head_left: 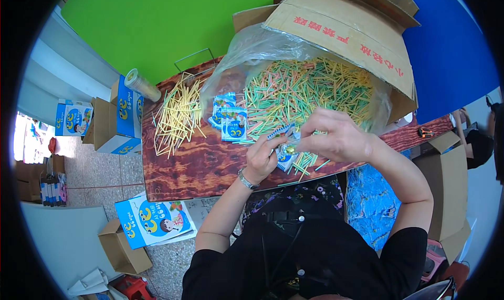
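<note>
Left grip [260,160] holds packet [285,162]; right grip [340,138] curls, seemingly pinching.

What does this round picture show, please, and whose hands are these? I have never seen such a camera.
There is no machine: these are one person's bare hands. The camera is worn on the head, looking down; its wide fisheye lens bends straight edges. On the reddish-brown table lie loose yellow sticks, some blue-and-white packets and a multicoloured stick heap at a cardboard box. The left hand holds another small packet; the right hand is close against it, but what its fingers pinch is unclear.
</note>
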`<state>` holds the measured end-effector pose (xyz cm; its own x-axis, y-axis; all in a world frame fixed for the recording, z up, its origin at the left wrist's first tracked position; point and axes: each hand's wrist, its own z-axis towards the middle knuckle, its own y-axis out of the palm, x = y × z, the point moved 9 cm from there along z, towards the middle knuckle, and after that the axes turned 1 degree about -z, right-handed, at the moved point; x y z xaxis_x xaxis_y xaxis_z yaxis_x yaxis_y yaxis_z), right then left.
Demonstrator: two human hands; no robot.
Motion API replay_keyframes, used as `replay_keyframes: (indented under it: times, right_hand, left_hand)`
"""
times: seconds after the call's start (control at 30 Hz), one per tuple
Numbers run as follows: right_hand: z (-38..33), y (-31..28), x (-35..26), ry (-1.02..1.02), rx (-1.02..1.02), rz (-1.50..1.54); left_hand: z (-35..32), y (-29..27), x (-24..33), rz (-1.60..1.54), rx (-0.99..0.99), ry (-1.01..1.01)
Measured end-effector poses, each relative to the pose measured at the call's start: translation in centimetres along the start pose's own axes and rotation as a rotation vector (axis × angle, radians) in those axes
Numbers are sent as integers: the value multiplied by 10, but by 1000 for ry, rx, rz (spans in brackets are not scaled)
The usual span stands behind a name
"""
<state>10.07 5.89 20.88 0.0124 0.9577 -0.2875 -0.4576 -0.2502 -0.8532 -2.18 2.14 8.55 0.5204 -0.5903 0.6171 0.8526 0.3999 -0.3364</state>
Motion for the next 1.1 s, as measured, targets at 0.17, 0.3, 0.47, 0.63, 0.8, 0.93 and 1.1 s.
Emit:
replay_keyframes:
  times: [0.17, 0.3, 0.47, 0.63, 0.8, 0.93, 1.1]
  right_hand:
    - [12, 12, -18, -176, -145, -227]
    - [16, 21, -23, -233, -244, -274]
    - [16, 25, -25, -253, -201, -365]
    - [19, 12, -24, -226, -206, -448]
    - [1, -57, 18, 24, 107, -353]
    - [-3, -37, 36, 235, 122, -497]
    - [-2, 55, 24, 186, -39, 134]
  left_hand:
    - [0, 4, 2, 3, -34, 5]
    - [-4, 7, -1, -1, -70, -17]
    - [-3, 7, 1, -47, -64, -29]
    - [-5, 5, -7, -48, -70, -53]
    - [-8, -2, -12, -63, -60, -69]
    - [-15, -10, -15, -58, -66, -75]
    - [-16, -22, -8, -34, -37, -79]
